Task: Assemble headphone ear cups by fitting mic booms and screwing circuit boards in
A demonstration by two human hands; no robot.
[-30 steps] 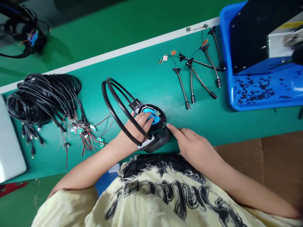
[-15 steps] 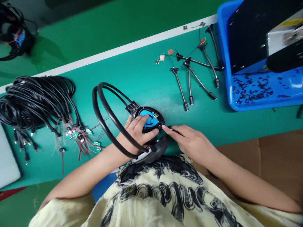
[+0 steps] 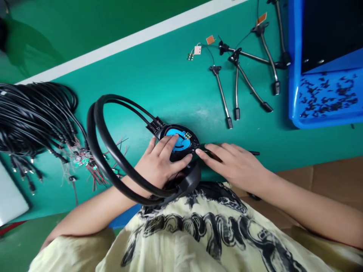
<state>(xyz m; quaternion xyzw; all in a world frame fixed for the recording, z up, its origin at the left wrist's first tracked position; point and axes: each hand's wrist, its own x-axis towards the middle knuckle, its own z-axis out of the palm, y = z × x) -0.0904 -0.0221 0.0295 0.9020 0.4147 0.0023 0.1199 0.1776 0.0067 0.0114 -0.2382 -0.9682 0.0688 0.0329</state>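
Observation:
A black headset [image 3: 98, 124] lies partly on the green table, its double headband arching over my left wrist. One ear cup [image 3: 195, 138] is open-faced, with a blue inner plate [image 3: 181, 141] and a small green circuit board [image 3: 188, 135] on it. My left hand [image 3: 160, 158] grips this cup, fingers on the blue plate and thumb along the near edge. The other ear cup [image 3: 191, 181] hangs below, near my shirt. My right hand [image 3: 235, 162] is closed around a thin black tool [image 3: 254, 153], perhaps tweezers; its fingertip is at the cup's right edge.
Several gooseneck microphone booms [image 3: 222, 96] lie at the upper right, with small boards on wires [image 3: 197, 50] beside them. A blue tray [image 3: 295, 94] holds small black pieces. Bundled black cables [image 3: 36, 117] with bared wire ends [image 3: 90, 166] lie at the left.
The headset's headband has swung left and lower. The tool's tail now shows beyond my right hand, whose fingers have shifted slightly. The camera view has moved too.

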